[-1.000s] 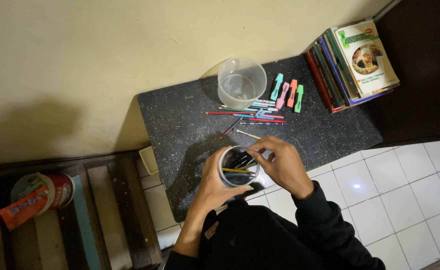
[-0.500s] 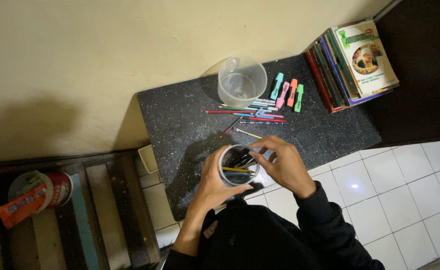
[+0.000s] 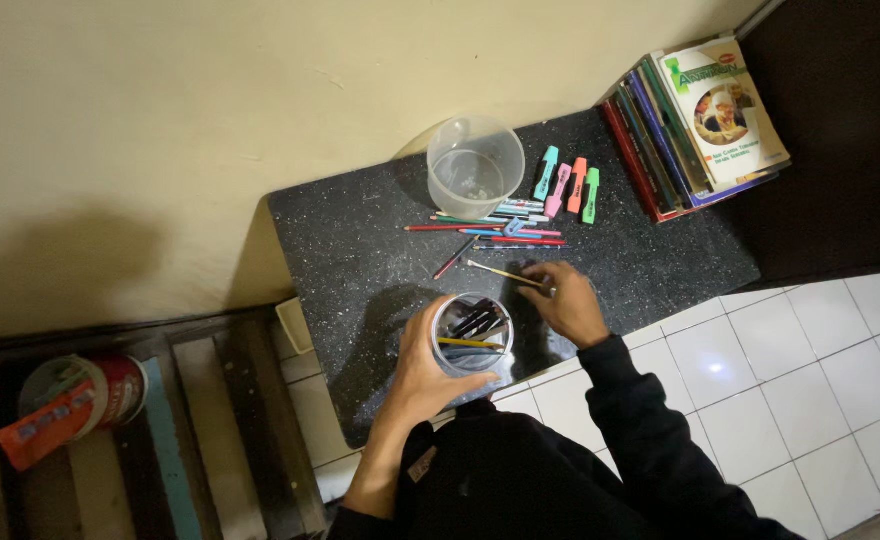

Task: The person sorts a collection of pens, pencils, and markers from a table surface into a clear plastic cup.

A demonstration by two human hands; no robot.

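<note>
A clear round plastic cup full of pens and pencils (image 3: 472,333) sits just below the centre of the frame, at the near edge of a black speckled stone slab (image 3: 360,260). Inside it stand several dark pens and a yellow pencil that lies across the opening. The left hand (image 3: 425,375) wraps around the cup's left side, fingers curled against its wall, holding it.

The right hand (image 3: 562,300) rests on the slab just right of the cup, fingers drawn together at the end of a thin pale paintbrush (image 3: 500,271) that lies flat and points toward the upper left. Whether the fingertips actually pinch the brush or only touch it cannot be told.

Above the centre stands an empty clear plastic jug with a handle (image 3: 474,167), close to the cream wall (image 3: 210,120). Right below it lies a loose row of coloured pencils and pens (image 3: 490,230), mostly red and blue, laid sideways. To the jug's right are four highlighters (image 3: 566,186), teal, pink, orange and green, side by side.

In the upper right corner of the frame a stack of books (image 3: 700,120) leans on the slab's far end. At lower left, on dark wooden steps, lies a round tin with orange packets (image 3: 70,405). White floor tiles (image 3: 760,400) fill the lower right.
</note>
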